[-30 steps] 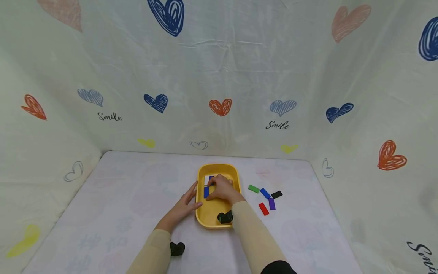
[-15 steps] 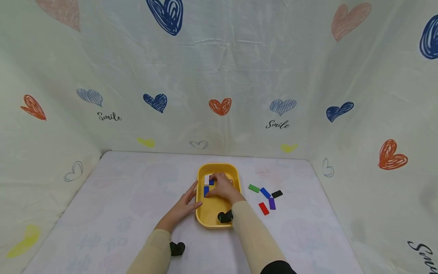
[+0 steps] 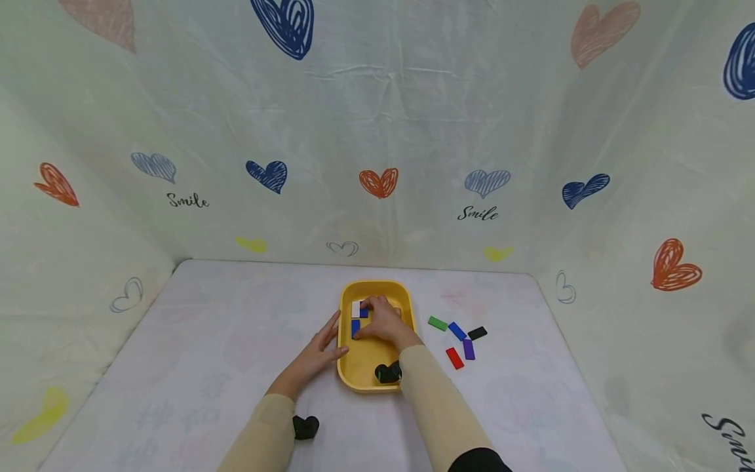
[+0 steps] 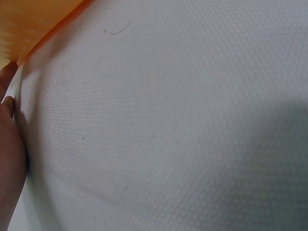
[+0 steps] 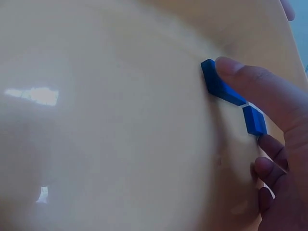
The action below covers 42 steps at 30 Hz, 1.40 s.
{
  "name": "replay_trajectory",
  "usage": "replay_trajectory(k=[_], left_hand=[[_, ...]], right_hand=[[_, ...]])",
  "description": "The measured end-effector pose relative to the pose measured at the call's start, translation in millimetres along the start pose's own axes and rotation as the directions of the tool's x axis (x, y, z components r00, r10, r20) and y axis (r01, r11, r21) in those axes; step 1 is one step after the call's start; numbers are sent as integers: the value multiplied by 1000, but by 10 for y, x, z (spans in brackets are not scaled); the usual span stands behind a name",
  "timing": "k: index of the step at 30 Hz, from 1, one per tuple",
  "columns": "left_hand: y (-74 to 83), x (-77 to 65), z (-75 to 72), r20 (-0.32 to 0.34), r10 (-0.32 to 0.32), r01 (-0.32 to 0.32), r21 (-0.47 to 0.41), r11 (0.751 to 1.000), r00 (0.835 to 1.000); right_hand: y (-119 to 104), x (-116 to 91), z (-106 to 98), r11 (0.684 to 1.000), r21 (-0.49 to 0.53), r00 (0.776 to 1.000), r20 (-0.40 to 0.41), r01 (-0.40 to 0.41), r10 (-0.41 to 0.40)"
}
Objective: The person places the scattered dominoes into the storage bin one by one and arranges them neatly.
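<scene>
A yellow tray (image 3: pixel 368 380) stands on the table with small flat blocks in its far left part. My right hand (image 3: pixel 386 324) reaches into it, thumb on the near end of a blue block (image 3: pixel 356 329) and index fingertip at a second blue block (image 3: pixel 364 313) beyond. In the right wrist view the thumb overlaps the longer blue block (image 5: pixel 222 89), and curled fingers sit by the other blue block (image 5: pixel 254 120). A white block (image 3: pixel 356 309) lies left of the second one. My left hand (image 3: pixel 315 357) rests along the tray's left outer side, fingers extended.
Right of the tray lie several loose blocks: green (image 3: pixel 438 323), blue (image 3: pixel 457 332), black (image 3: pixel 477 333), purple (image 3: pixel 468 349) and red (image 3: pixel 455 358). Dark heart-shaped pieces (image 3: pixel 305 428) show beside both wrists. A heart-printed curtain (image 3: pixel 377 131) encloses the table's back and sides.
My right index finger has shifted slightly right, uncovering more of the white and far blue blocks. The thumb and near blue block have edged slightly away from me. The left hand stays put.
</scene>
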<state>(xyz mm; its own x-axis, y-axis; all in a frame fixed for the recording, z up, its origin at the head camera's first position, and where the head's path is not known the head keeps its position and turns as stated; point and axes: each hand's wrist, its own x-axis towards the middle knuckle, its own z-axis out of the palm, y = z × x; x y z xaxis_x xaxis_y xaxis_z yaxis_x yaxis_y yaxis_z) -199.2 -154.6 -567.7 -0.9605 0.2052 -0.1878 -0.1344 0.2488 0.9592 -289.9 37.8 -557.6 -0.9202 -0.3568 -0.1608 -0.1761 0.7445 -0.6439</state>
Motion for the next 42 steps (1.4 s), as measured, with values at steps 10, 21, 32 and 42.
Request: replay_trajectory(k=[10,21,32,42], left_hand=[[295,-150,-14,21,-7,7,-5,1000,1000],[50,-25,-28,22,6,-5,-12,1000,1000],[159,-79,-5,8,-5,5,-17,1000,1000],[374,-215,-17,24,3,-3,-20,1000,1000]], right_hand=[[1,1,-11,999,-28,999,21,28,-27],[0,-13,-9,999,-48,998,58,16,-13],[-42,-34,-2,996,-83,999,43,30,-26],[-31,-26,15,995,-94,999,37,31,-27]])
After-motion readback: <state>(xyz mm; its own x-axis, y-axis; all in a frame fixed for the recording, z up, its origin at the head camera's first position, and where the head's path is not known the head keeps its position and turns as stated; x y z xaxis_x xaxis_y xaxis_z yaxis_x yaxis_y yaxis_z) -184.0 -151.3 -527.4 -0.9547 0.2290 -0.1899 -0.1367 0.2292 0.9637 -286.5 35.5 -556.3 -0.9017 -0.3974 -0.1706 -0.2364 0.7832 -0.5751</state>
